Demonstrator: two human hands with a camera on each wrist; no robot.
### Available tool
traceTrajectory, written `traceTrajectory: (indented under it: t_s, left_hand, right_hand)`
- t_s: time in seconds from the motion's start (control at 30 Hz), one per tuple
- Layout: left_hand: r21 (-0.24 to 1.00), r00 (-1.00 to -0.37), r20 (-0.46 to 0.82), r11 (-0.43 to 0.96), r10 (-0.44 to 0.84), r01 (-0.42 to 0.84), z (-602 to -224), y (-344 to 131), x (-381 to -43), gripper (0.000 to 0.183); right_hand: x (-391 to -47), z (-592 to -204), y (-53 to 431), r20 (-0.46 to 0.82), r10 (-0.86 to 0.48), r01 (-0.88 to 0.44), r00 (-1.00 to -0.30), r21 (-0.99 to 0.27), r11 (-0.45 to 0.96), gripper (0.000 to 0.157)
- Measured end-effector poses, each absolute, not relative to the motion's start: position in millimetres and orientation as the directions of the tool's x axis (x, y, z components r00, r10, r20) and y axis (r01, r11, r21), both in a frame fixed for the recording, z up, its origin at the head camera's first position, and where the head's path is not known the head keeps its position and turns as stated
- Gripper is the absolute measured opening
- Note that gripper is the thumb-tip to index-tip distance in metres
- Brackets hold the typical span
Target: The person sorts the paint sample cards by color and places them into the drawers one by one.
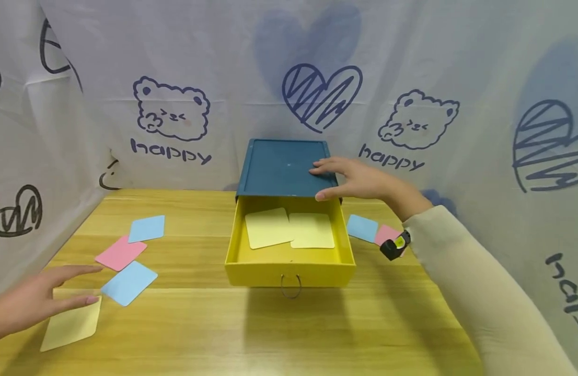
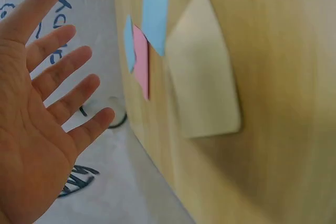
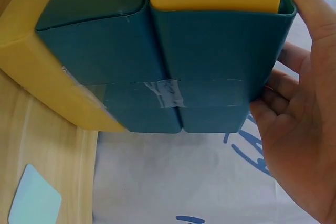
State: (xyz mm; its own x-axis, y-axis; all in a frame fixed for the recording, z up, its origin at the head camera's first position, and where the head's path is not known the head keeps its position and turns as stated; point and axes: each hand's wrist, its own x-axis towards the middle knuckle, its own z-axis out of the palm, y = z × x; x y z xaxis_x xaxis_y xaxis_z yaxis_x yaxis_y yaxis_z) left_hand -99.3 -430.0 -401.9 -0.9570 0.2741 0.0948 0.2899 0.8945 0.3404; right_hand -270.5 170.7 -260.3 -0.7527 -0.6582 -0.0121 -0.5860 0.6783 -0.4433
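Note:
A teal drawer box [image 1: 289, 167] stands at the back of the table, its yellow drawer [image 1: 291, 274] pulled out. Two pale yellow cards [image 1: 268, 228] lie side by side inside the drawer. My right hand [image 1: 357, 178] rests on the box's top right edge, fingers on the lid and thumb near the front corner. In the right wrist view, that hand [image 3: 299, 108] touches the teal casing [image 3: 220, 51]. At the left, my left hand [image 1: 37, 300] hovers with spread fingers above a pale yellow card [image 1: 77, 326]; the left wrist view shows its palm holding nothing.
Left of the box lie a pink card [image 1: 119, 254] and two blue cards [image 1: 130, 283]. Another blue card [image 1: 362, 227] and a pink card [image 1: 385, 233] lie to its right. A wire ring handle [image 1: 291, 292] hangs on the drawer front. A printed cloth [image 1: 232, 78] hangs behind.

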Motion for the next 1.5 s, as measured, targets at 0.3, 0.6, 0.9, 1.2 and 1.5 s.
traceTrajectory:
  t_s: [0.3, 0.6, 0.9, 1.2, 1.5]
  left_hand:
    - [0.422, -0.916, 0.187, 0.813, 0.356, 0.402, -456.6, -451.5, -82.6, 0.085]
    - [0.401, -0.916, 0.145, 0.824, 0.374, 0.400, -475.5, -459.7, -73.5, 0.100]
    - [0.431, -0.929, 0.163, 0.823, 0.333, 0.370, -478.8, -459.7, -73.2, 0.089]
    - [0.454, -0.910, 0.222, 0.789, 0.349, 0.414, -476.4, -453.7, -73.3, 0.085]
    - [0.439, -0.919, 0.204, 0.808, 0.336, 0.393, -471.3, -451.2, -74.8, 0.087]
  right_hand:
    - [-272.1, -266.2, 173.7, 0.011, -0.649, -0.564, -0.761, -0.507, 0.652, 0.073]
    - [-270.9, -270.7, 171.0, 0.023, -0.646, -0.564, -0.763, -0.512, 0.648, 0.074]
    - [-267.9, -270.3, 170.8, 0.028, -0.652, -0.562, -0.758, -0.534, 0.631, 0.073]
    - [-270.0, -270.6, 170.3, 0.029, -0.653, -0.568, -0.757, -0.524, 0.635, 0.073]
    - [-270.5, -272.1, 170.5, 0.038, -0.655, -0.573, -0.755, -0.524, 0.630, 0.073]
